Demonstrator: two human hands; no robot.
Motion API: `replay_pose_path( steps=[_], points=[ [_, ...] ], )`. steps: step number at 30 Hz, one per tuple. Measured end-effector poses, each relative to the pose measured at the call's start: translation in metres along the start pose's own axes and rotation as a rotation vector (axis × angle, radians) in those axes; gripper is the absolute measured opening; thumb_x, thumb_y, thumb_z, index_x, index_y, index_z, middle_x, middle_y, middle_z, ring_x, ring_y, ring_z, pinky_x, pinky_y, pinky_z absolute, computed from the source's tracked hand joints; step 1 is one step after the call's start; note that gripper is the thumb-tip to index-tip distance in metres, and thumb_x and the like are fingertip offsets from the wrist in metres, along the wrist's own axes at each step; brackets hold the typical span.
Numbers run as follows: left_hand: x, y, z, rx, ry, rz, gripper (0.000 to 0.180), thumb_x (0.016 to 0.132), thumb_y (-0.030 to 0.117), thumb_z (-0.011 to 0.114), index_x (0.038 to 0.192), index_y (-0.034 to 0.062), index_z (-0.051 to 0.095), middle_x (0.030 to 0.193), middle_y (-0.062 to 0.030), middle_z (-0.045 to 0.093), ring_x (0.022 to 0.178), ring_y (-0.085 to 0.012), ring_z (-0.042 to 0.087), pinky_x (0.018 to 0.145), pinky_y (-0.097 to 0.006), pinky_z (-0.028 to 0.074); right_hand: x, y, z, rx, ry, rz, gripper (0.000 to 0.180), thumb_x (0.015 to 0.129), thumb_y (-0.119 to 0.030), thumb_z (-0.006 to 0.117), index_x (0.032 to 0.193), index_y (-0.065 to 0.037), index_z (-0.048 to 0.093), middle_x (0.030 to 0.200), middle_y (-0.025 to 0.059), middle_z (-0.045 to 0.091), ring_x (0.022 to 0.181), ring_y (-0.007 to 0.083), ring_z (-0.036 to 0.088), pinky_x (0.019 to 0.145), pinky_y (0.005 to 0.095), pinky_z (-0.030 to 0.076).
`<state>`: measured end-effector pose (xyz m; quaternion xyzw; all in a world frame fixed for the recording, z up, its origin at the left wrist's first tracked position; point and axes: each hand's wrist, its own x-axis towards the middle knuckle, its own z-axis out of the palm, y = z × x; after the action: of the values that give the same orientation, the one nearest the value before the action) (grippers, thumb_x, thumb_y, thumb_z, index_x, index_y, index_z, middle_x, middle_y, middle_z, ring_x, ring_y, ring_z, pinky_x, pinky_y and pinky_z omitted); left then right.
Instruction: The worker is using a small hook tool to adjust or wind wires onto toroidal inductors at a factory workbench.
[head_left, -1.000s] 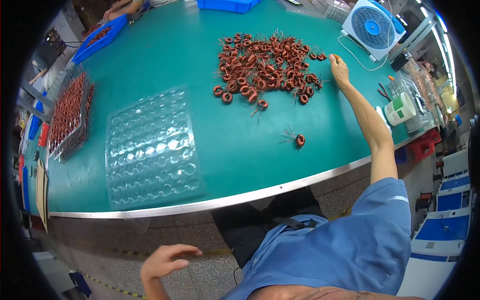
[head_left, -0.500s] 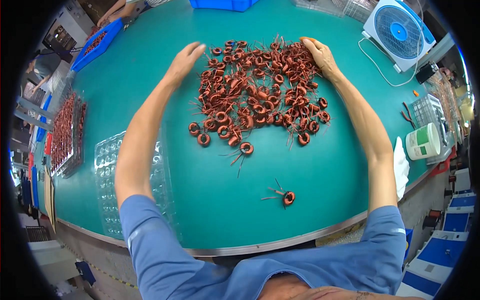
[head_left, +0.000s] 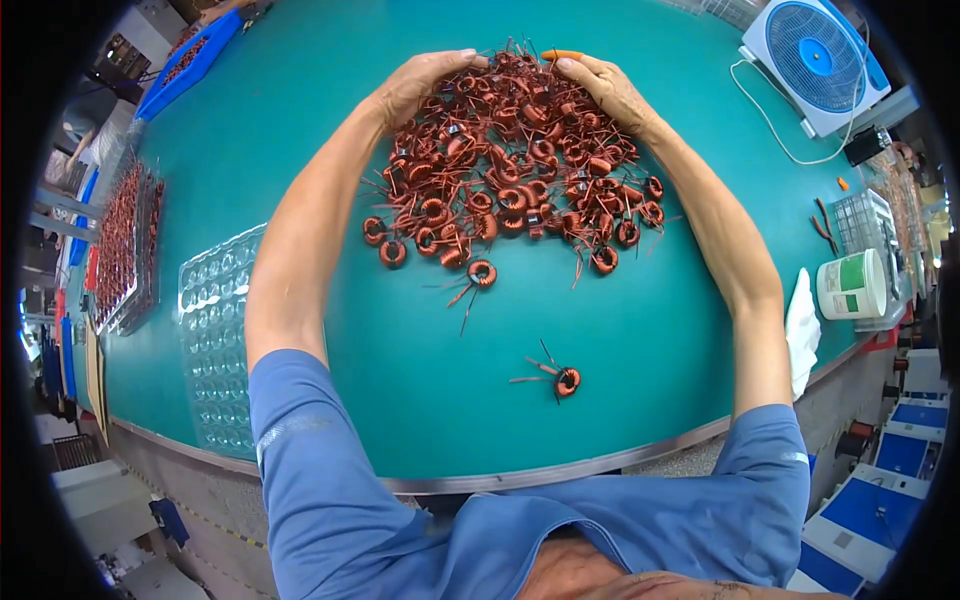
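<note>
A big heap of copper-wound toroid coils (head_left: 510,190) with long wire leads lies on the green table. My left hand (head_left: 420,85) curves around the heap's far left edge, its fingers touching the coils and partly hidden behind them. On the far right side my right hand (head_left: 610,92) rests against the pile with its fingers stretched inward. An orange cover (head_left: 562,55) shows at its index fingertip. Neither hand grips a single coil. One loose coil (head_left: 568,382) sits apart, nearer to me, and another coil (head_left: 482,273) lies at the heap's near edge.
Left of my arm lies a clear plastic blister tray (head_left: 215,340). Stacked trays of coils (head_left: 130,245) stand farther left, a blue bin (head_left: 190,65) beyond. At right are a fan (head_left: 815,60), pliers (head_left: 825,225), a white bucket (head_left: 850,285) and a white cloth (head_left: 800,335).
My left hand has come in from beside the heap to touch it, moving right and away from me. My right hand has shifted inward. The heap's far part is pushed together more tightly.
</note>
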<state>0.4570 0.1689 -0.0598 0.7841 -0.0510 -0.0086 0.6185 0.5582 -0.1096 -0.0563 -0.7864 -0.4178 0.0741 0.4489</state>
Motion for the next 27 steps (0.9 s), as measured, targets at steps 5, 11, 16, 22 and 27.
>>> replay_pose_path(
  steps=[5,11,16,22,27],
  points=[
    [-0.027,0.02,0.02,0.135,-0.098,0.053,0.058,0.091,0.054,0.052,0.127,0.0083,0.061,0.131,-0.0094,0.057,0.124,-0.0226,0.048,0.11,-0.04,0.031,-0.03,-0.026,0.008,-0.044,-0.016,-0.019,0.056,0.095,-0.054,0.046,0.131,-0.013,0.057,0.126,0.0131,0.061,0.117,0.0256,0.057,0.101,0.0391,0.042],
    [-0.069,0.038,0.051,0.193,-0.109,-0.003,0.068,0.089,0.058,0.053,0.131,0.004,0.056,0.131,-0.0134,0.057,0.124,-0.024,0.049,0.111,-0.038,0.031,-0.074,-0.049,0.017,0.029,-0.072,-0.01,0.055,0.094,-0.051,0.049,0.132,-0.011,0.056,0.124,0.0122,0.062,0.115,0.0248,0.058,0.099,0.0371,0.043],
    [-0.11,0.067,0.056,0.368,-0.226,-0.044,0.066,0.088,0.06,0.051,0.13,0.0094,0.058,0.134,-0.0129,0.056,0.127,-0.0263,0.047,0.112,-0.044,0.03,-0.101,-0.067,0.009,0.042,-0.232,0.005,0.056,0.094,-0.05,0.05,0.134,-0.012,0.055,0.126,0.0127,0.061,0.118,0.0252,0.055,0.104,0.0371,0.039],
    [-0.136,0.08,0.013,0.424,0.132,-0.041,0.064,0.09,0.06,0.049,0.126,0.0082,0.061,0.134,-0.014,0.055,0.13,-0.0283,0.045,0.111,-0.043,0.031,-0.029,-0.034,-0.032,-0.071,-0.06,-0.036,0.061,0.097,-0.056,0.038,0.126,-0.009,0.061,0.126,0.0141,0.06,0.118,0.0261,0.056,0.102,0.0421,0.043],
    [-0.135,0.048,0.002,0.466,0.169,-0.129,0.072,0.089,0.063,0.049,0.131,0.0055,0.056,0.135,-0.0163,0.054,0.13,-0.0294,0.045,0.111,-0.043,0.032,0.06,0.001,0.005,-0.158,0.046,-0.001,0.057,0.097,-0.055,0.039,0.132,-0.013,0.057,0.136,0.0122,0.054,0.126,0.0278,0.049,0.106,0.0434,0.038]
  ],
)
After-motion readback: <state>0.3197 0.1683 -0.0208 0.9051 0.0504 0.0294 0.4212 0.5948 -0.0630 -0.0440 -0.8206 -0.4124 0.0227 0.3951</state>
